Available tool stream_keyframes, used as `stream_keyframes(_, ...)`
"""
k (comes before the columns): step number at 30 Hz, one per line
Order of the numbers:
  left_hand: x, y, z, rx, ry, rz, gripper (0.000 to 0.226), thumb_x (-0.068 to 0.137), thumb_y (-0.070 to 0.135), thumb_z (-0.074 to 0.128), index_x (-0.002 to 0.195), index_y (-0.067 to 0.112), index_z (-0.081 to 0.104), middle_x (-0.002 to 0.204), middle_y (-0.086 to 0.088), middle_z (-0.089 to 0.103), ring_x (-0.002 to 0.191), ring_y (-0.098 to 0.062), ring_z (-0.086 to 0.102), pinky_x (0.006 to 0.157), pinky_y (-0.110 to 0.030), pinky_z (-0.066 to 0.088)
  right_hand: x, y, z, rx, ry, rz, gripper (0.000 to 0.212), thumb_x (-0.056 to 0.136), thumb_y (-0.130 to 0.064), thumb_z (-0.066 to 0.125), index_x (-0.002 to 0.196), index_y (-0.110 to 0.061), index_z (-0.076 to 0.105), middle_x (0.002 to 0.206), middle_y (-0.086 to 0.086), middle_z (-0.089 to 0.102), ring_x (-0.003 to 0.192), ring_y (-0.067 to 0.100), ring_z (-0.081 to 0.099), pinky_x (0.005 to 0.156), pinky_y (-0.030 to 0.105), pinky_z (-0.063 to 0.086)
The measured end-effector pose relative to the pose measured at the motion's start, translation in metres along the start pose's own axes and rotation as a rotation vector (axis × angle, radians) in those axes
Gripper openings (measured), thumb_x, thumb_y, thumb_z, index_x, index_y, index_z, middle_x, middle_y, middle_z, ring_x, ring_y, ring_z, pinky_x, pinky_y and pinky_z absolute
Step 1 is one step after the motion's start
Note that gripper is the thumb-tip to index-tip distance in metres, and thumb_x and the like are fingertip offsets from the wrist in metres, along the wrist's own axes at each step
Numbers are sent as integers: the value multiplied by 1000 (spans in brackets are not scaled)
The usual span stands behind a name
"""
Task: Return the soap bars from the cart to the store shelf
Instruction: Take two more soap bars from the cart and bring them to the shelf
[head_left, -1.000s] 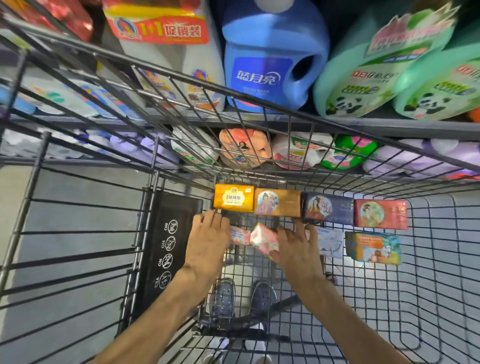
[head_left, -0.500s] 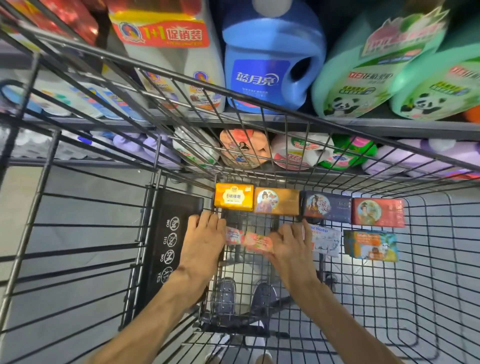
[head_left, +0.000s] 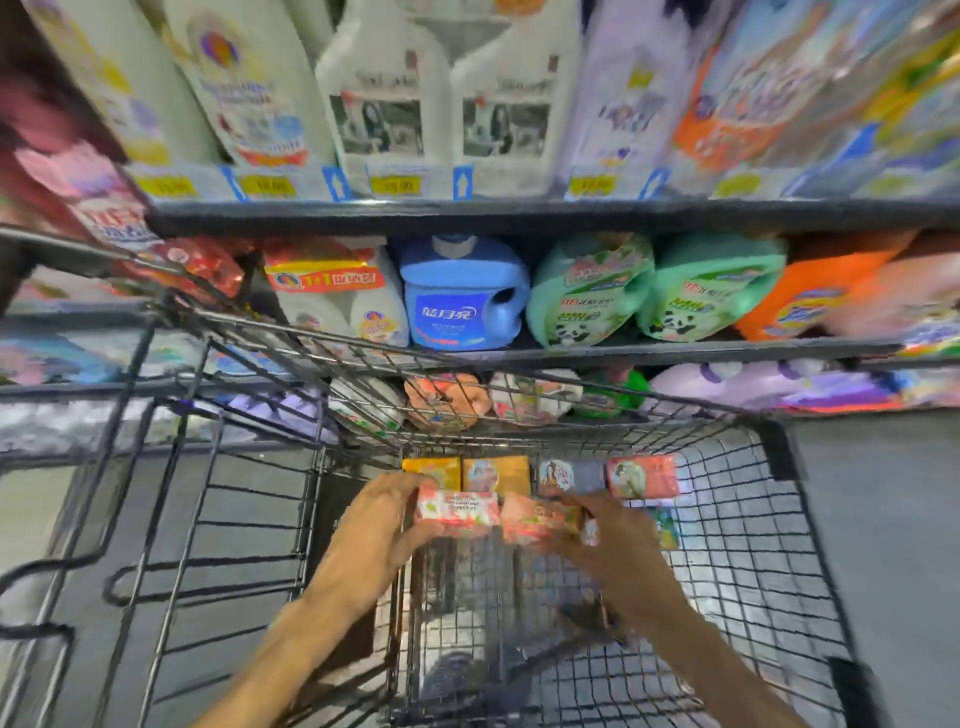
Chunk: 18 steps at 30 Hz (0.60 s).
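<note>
Head view: inside the cart, one pink soap bar is pinched by the left hand, another soap bar gripped by the right hand.

Looks like a shop to me, the laundry and soap aisle. I see dark shelves stacked in tiers with detergent jugs and refill pouches. Yellow price tags run along the top shelf edge. A wire shopping cart is parked against them, boxed soap bars lined up inside. Grey floor beneath.
</note>
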<state>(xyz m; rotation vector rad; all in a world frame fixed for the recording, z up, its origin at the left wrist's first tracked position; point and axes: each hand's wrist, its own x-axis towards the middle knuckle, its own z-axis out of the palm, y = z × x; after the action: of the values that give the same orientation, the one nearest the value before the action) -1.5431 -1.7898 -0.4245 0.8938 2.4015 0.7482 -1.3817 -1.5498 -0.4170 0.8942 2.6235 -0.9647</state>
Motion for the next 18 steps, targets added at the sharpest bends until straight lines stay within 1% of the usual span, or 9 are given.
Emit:
stream_keyframes(2,1,30,-26,-75,1,60,42,85,43,71,123,31,56,115,15,55,111,-10,54,97,-34,47,-22,-10,-42,163,38,33,47,72,-64,75,104,-29,69,96,-16,67,91,7,65,82,34,54)
stream_keyframes(4,2,65,-52,-83,-38,110,41,84,43,73,120,35,57,114,17,55,110,-8,55,95,-34,48,-49,-21,-88,350,72,83,45,69,-58,79,103,-29,69,96,-8,71,85,8,66,74,32,57)
stream_keyframes(6,1,103,-79,-61,-72,160,41,85,39,75,122,34,59,117,15,57,112,-5,54,97,-25,45,-78,-27,-131,440,101,130,47,69,-47,83,111,-29,67,102,-7,70,93,10,67,76,30,58)
stream_keyframes(8,-1,146,-104,-74,-98,213,38,83,41,76,116,41,56,113,17,57,104,-4,56,89,-12,41,-107,-25,-171,400,184,104,48,72,-42,84,113,-27,66,104,-10,69,96,2,64,78,17,50)
stream_keyframes(10,-5,194,-125,-78,-111,277,37,80,44,78,110,42,57,104,21,60,94,-2,59,81,-11,44,-142,-22,-212,401,265,98,43,73,-38,85,110,-30,66,99,-15,70,90,-8,62,74,7,44)
stream_keyframes(12,-9,244,-139,-64,-107,357,36,78,51,77,109,40,61,98,21,63,92,1,60,81,-18,47,-181,-14,-250,421,349,118,40,71,-46,84,107,-39,66,97,-25,70,90,-11,62,75,8,45)
stream_keyframes(14,-13,295,-144,-73,-129,436,25,80,43,76,100,44,60,100,27,64,93,8,60,79,-14,46,-216,-2,-284,432,440,150,41,69,-48,85,104,-43,65,94,-29,69,91,-8,63,78,11,47)
stream_keyframes(15,-16,321,-144,-82,-145,485,26,82,35,78,98,44,59,101,30,64,93,12,59,78,-9,43,-234,3,-301,444,485,149,41,68,-43,87,103,-40,65,92,-27,70,90,-6,63,79,11,47)
stream_keyframes(18,-17,399,-134,-112,-183,614,34,82,26,81,107,37,59,102,20,64,98,19,53,82,-3,37,-282,26,-348,487,606,161,37,68,-25,89,98,-32,69,90,-19,73,88,1,66,80,13,48)
